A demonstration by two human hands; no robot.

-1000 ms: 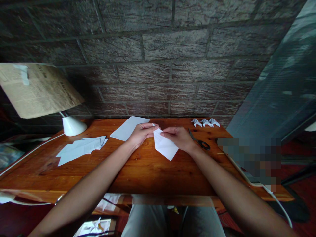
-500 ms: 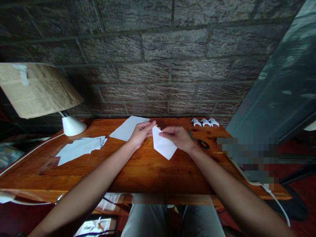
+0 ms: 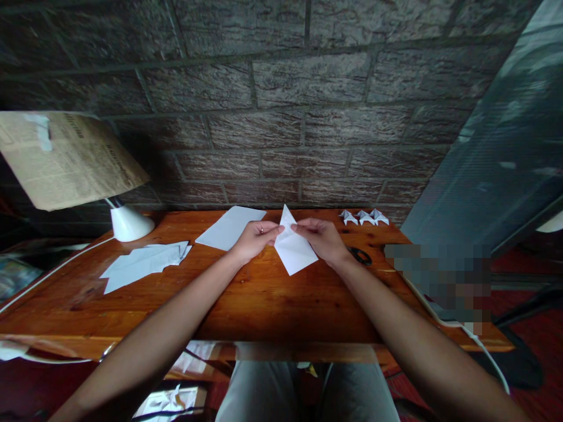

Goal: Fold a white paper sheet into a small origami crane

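Observation:
A folded white paper piece (image 3: 291, 246) is held above the wooden desk (image 3: 264, 305), its upper tip pointing up and its lower corner toward me. My left hand (image 3: 255, 237) pinches its left edge with thumb and fingers. My right hand (image 3: 322, 239) grips its right side near the top. Both hands meet at the middle of the desk's far half.
A flat white sheet (image 3: 226, 228) lies behind my left hand and a pile of cut paper (image 3: 143, 262) sits at left. A lamp (image 3: 125, 221) with a paper shade stands far left. Three small folded paper figures (image 3: 364, 217) sit at the back right. Scissors (image 3: 361, 255) lie by my right wrist.
The paper has been turned and raised, so its tip now sticks up between my hands. Both hands shifted slightly toward the wall.

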